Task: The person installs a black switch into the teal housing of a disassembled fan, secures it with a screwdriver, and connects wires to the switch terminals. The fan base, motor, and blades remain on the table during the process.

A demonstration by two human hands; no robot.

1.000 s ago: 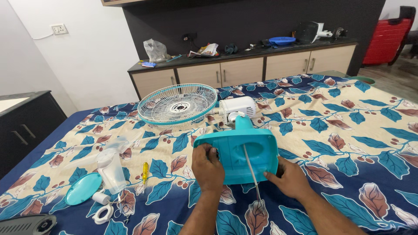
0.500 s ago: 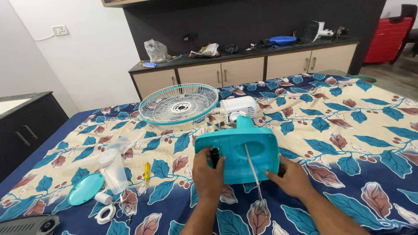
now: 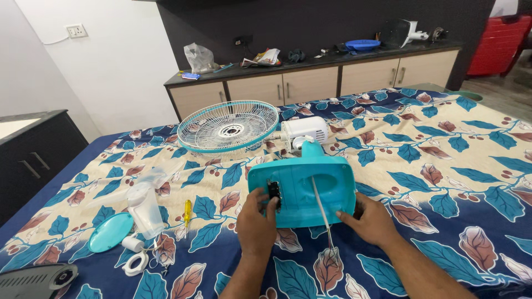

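Observation:
A teal fan base [image 3: 310, 188] lies on the leaf-patterned bedsheet [image 3: 454, 160], its flat underside tilted up toward me. My left hand [image 3: 256, 220] grips its left edge beside a small black part. My right hand [image 3: 370, 221] holds the lower right corner. A white cord [image 3: 321, 207] runs down across the base between my hands. Behind the base sits the white fan motor [image 3: 303, 129], joined to the round teal and white wire guard [image 3: 228, 126].
At the left lie a clear fan blade [image 3: 145, 202], a yellow-handled screwdriver [image 3: 187, 214], a teal round cap [image 3: 111, 232] and small white parts [image 3: 134, 254]. A dark device [image 3: 33, 281] sits at the bottom left corner. A cluttered cabinet counter [image 3: 310, 55] runs behind the bed.
The base has shifted slightly toward me. My left hand has slid along its left edge, and my right hand now grips the lower right corner.

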